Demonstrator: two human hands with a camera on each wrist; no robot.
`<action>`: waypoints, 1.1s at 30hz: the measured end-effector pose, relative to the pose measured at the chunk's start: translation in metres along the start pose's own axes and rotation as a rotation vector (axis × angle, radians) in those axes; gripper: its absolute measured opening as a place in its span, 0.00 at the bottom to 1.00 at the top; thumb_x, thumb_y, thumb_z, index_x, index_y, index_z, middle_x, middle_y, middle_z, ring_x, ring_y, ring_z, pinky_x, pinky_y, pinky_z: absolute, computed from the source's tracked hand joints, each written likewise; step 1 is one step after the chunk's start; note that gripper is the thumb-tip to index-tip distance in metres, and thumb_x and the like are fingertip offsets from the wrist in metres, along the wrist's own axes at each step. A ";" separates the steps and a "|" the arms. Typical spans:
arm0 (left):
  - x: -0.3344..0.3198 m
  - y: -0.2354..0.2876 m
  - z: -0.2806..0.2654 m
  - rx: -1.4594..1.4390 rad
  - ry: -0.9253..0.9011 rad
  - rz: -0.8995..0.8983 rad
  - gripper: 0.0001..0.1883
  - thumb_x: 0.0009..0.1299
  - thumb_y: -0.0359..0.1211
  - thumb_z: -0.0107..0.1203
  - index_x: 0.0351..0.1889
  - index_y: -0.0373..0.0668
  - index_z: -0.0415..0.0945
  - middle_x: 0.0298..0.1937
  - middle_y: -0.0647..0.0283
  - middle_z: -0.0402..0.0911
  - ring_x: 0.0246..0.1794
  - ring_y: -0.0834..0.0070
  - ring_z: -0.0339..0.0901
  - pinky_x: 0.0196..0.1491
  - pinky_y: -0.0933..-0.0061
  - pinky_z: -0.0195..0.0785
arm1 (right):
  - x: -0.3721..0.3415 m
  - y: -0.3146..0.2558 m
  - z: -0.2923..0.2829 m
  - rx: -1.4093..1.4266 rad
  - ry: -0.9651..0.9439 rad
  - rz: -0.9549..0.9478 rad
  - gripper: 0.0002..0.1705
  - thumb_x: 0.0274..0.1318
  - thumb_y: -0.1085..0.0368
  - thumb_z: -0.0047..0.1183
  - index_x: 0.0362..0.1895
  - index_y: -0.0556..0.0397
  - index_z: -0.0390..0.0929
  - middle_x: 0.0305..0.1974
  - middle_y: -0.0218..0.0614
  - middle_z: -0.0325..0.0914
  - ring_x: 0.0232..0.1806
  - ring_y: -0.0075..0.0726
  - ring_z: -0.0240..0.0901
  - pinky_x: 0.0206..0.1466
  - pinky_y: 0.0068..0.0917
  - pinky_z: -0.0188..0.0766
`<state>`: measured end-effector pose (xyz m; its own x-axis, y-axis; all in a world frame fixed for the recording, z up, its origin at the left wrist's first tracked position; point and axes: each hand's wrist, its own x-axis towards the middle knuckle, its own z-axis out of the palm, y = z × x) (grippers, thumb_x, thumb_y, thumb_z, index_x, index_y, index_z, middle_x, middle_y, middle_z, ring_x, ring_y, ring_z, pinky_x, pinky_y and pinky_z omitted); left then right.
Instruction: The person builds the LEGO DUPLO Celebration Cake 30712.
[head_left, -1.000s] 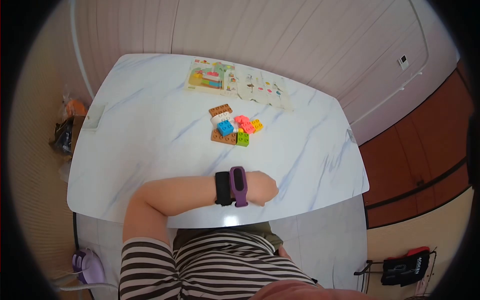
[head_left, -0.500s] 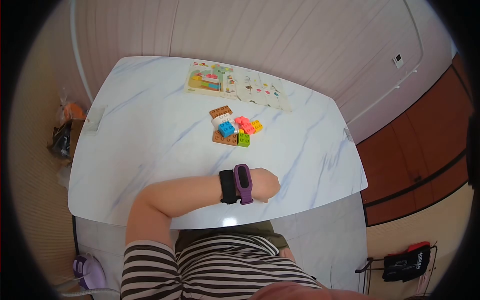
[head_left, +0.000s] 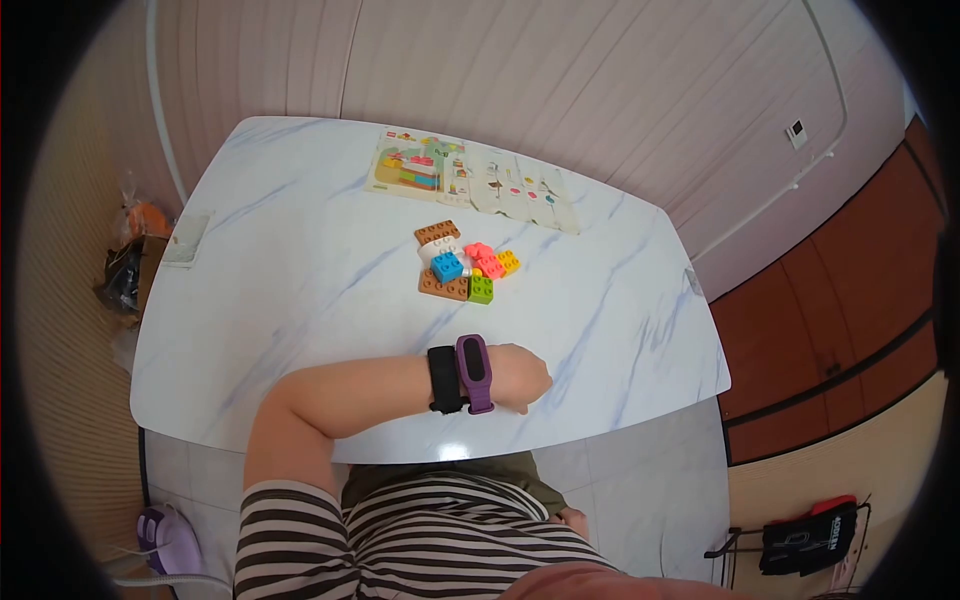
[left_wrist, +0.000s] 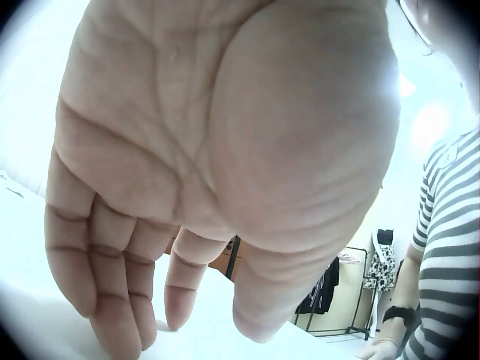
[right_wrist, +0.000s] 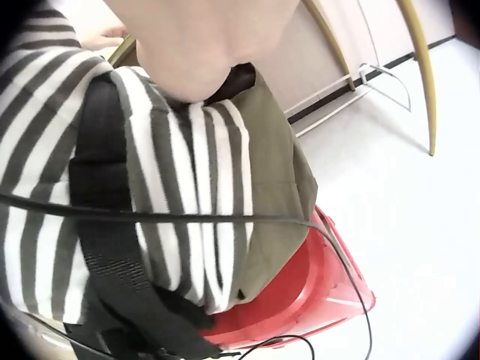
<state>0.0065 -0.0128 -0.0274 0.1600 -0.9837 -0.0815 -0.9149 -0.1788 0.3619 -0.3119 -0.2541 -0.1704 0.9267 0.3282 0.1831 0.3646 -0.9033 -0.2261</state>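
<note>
My left hand (head_left: 520, 376) rests near the table's front edge, with its back up in the head view. Its palm (left_wrist: 225, 135) and loosely bent fingers fill the left wrist view and hold nothing. Beyond it lies a cluster of toy building blocks: a blue block (head_left: 447, 267), a green block (head_left: 481, 289), pink blocks (head_left: 490, 266), a yellow block (head_left: 509, 262), a white piece (head_left: 441, 247) and brown plates (head_left: 445, 286). Below the table edge, my right hand (head_left: 574, 520) shows in part beside the lap. Its fingers are hidden in the right wrist view.
An unfolded instruction sheet (head_left: 415, 165) lies at the back of the white marbled table (head_left: 300, 300). Under the person in the right wrist view is a red plastic stool (right_wrist: 330, 292). A thin cable (right_wrist: 337, 251) crosses in front. A clothes rack (head_left: 735, 540) stands at right.
The head view shifts slightly, so the table sits a little lower in it. The left hand stays in nearly the same spot, and the blocks keep their arrangement.
</note>
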 end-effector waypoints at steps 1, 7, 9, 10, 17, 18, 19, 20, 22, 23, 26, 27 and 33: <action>0.001 -0.001 0.001 -0.004 0.000 -0.007 0.17 0.60 0.38 0.60 0.36 0.32 0.71 0.30 0.49 0.78 0.34 0.51 0.77 0.39 0.55 0.71 | 0.002 -0.003 0.000 0.014 0.026 0.070 0.25 0.48 0.64 0.53 0.50 0.62 0.65 0.46 0.54 0.69 0.46 0.63 0.65 0.47 0.50 0.64; 0.000 -0.001 -0.001 -0.036 0.008 -0.021 0.18 0.61 0.39 0.59 0.37 0.32 0.71 0.30 0.48 0.78 0.35 0.51 0.77 0.39 0.55 0.71 | 0.020 -0.003 0.028 0.272 0.050 0.526 0.23 0.44 0.69 0.55 0.49 0.58 0.71 0.41 0.50 0.71 0.42 0.55 0.71 0.43 0.40 0.71; 0.000 -0.001 -0.004 -0.041 0.001 -0.034 0.18 0.62 0.39 0.59 0.37 0.32 0.70 0.31 0.48 0.78 0.35 0.51 0.77 0.39 0.56 0.71 | 0.026 0.001 0.024 0.252 -0.015 0.509 0.24 0.44 0.69 0.55 0.50 0.58 0.70 0.40 0.49 0.72 0.40 0.53 0.73 0.40 0.40 0.72; -0.001 -0.001 -0.004 -0.044 -0.002 -0.034 0.18 0.62 0.39 0.59 0.38 0.32 0.70 0.31 0.49 0.78 0.35 0.51 0.77 0.39 0.56 0.71 | 0.036 -0.003 0.013 0.164 -0.036 0.468 0.20 0.44 0.68 0.54 0.46 0.57 0.72 0.37 0.48 0.74 0.33 0.53 0.75 0.33 0.40 0.73; 0.000 -0.004 0.000 -0.036 0.015 -0.016 0.18 0.63 0.40 0.58 0.39 0.34 0.68 0.32 0.50 0.76 0.34 0.51 0.77 0.38 0.55 0.70 | 0.122 0.019 -0.081 0.102 -0.669 0.053 0.18 0.47 0.52 0.61 0.37 0.52 0.80 0.29 0.40 0.80 0.31 0.47 0.77 0.33 0.37 0.74; -0.001 -0.003 -0.003 -0.043 -0.014 -0.031 0.18 0.63 0.40 0.58 0.39 0.35 0.68 0.32 0.50 0.76 0.35 0.51 0.77 0.39 0.55 0.70 | 0.146 0.010 -0.104 0.230 -0.635 0.046 0.17 0.48 0.54 0.61 0.39 0.51 0.80 0.31 0.39 0.80 0.31 0.45 0.78 0.35 0.36 0.74; -0.002 -0.001 -0.007 -0.050 -0.044 -0.046 0.18 0.63 0.40 0.58 0.40 0.35 0.68 0.33 0.50 0.76 0.36 0.51 0.76 0.39 0.55 0.70 | 0.170 0.004 -0.127 0.359 -0.598 0.036 0.16 0.49 0.56 0.62 0.41 0.50 0.80 0.32 0.37 0.81 0.32 0.44 0.78 0.37 0.36 0.74; -0.002 -0.001 -0.012 -0.057 -0.076 -0.061 0.18 0.63 0.40 0.57 0.40 0.36 0.68 0.34 0.50 0.76 0.36 0.51 0.76 0.40 0.55 0.70 | 0.192 0.000 -0.148 0.370 -0.513 -0.024 0.16 0.49 0.59 0.62 0.42 0.50 0.80 0.34 0.38 0.81 0.33 0.45 0.78 0.39 0.36 0.74; -0.006 -0.004 -0.024 -0.046 0.037 -0.080 0.17 0.63 0.40 0.57 0.40 0.37 0.68 0.35 0.50 0.76 0.38 0.52 0.76 0.41 0.56 0.70 | 0.239 0.010 -0.168 0.299 -0.317 -0.174 0.18 0.49 0.62 0.60 0.46 0.51 0.78 0.39 0.40 0.80 0.39 0.47 0.77 0.44 0.36 0.74; -0.009 -0.008 -0.031 -0.039 0.093 -0.089 0.17 0.63 0.40 0.57 0.41 0.37 0.69 0.36 0.50 0.76 0.39 0.52 0.76 0.41 0.56 0.70 | 0.264 0.021 -0.171 0.214 -0.203 -0.260 0.20 0.49 0.63 0.59 0.49 0.52 0.76 0.43 0.41 0.79 0.43 0.48 0.76 0.47 0.36 0.73; -0.027 -0.034 -0.070 -0.052 0.360 -0.215 0.18 0.63 0.38 0.56 0.48 0.37 0.71 0.42 0.52 0.76 0.45 0.55 0.74 0.48 0.61 0.68 | 0.354 0.057 -0.161 0.079 -0.035 -0.362 0.28 0.49 0.63 0.59 0.56 0.55 0.69 0.55 0.45 0.72 0.54 0.49 0.70 0.56 0.36 0.69; -0.031 -0.051 -0.084 0.038 0.406 -0.275 0.19 0.63 0.37 0.56 0.49 0.37 0.71 0.45 0.51 0.76 0.46 0.55 0.74 0.49 0.61 0.67 | 0.388 0.075 -0.149 0.072 -0.028 -0.385 0.30 0.50 0.62 0.58 0.58 0.55 0.66 0.59 0.48 0.67 0.59 0.50 0.65 0.60 0.37 0.65; -0.064 -0.194 -0.116 0.384 0.565 -0.739 0.25 0.62 0.41 0.57 0.53 0.36 0.70 0.56 0.51 0.71 0.59 0.55 0.66 0.59 0.56 0.61 | 0.553 0.113 -0.086 -0.150 0.006 -0.181 0.37 0.51 0.54 0.58 0.62 0.59 0.61 0.66 0.50 0.56 0.65 0.53 0.57 0.63 0.44 0.60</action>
<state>0.2167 0.0831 0.0151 0.7968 -0.5101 0.3238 -0.5571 -0.8278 0.0668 0.2336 -0.1985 -0.0122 0.8466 0.4873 0.2139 0.5067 -0.8610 -0.0444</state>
